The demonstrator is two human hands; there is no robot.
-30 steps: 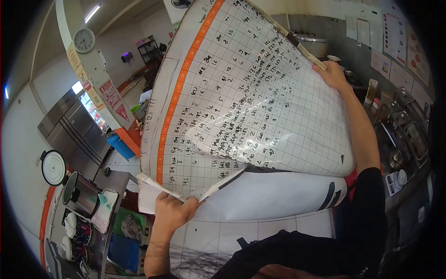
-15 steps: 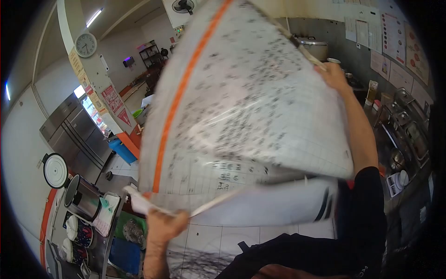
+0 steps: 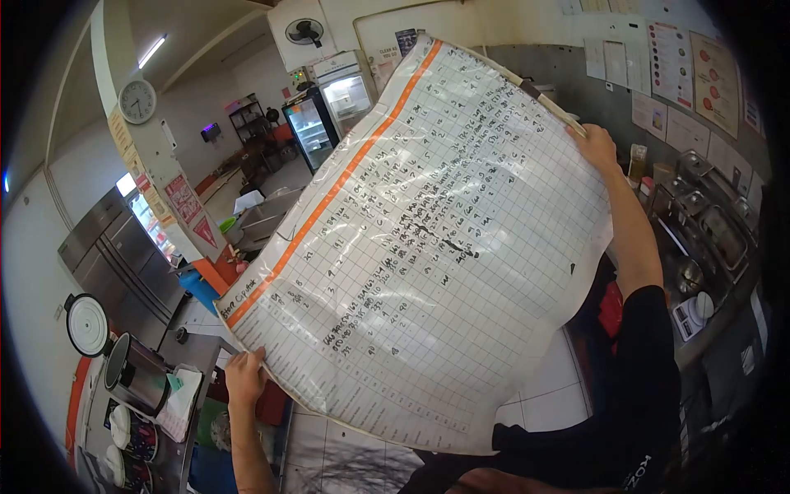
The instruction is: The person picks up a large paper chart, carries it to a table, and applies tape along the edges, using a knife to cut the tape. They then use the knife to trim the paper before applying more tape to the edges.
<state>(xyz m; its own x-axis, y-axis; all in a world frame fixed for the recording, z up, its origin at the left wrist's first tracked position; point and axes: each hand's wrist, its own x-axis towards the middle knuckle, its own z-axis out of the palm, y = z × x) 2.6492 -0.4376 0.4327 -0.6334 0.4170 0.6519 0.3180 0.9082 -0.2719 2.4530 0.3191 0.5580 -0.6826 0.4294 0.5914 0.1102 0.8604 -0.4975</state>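
Note:
A large laminated stock chart (image 3: 461, 329) is spread in front of me, tilted. It has an orange stripe along one side, a printed grid and rows of handwritten black numbers. My left hand (image 3: 245, 377) grips its lower left edge, fingers closed round the border. At the upper right, my right hand (image 3: 594, 148) is closed on the opposite edge, beside a light strip (image 3: 555, 109) along that border. The bottom of the sheet sags and curls near my black shirt.
On the left, a steel counter carries an open rice cooker (image 3: 138, 375) and patterned pots (image 3: 136, 434). A pillar with a clock (image 3: 137, 100) stands behind. At right are steel food pans (image 3: 724, 218) and a white scale (image 3: 693, 316). Lit fridges (image 3: 311, 123) stand at the back.
The chart has unrolled and flattened; its lower flap has opened out and the writing is sharper. My left hand moved left, still holding the edge. More of the back room shows above it.

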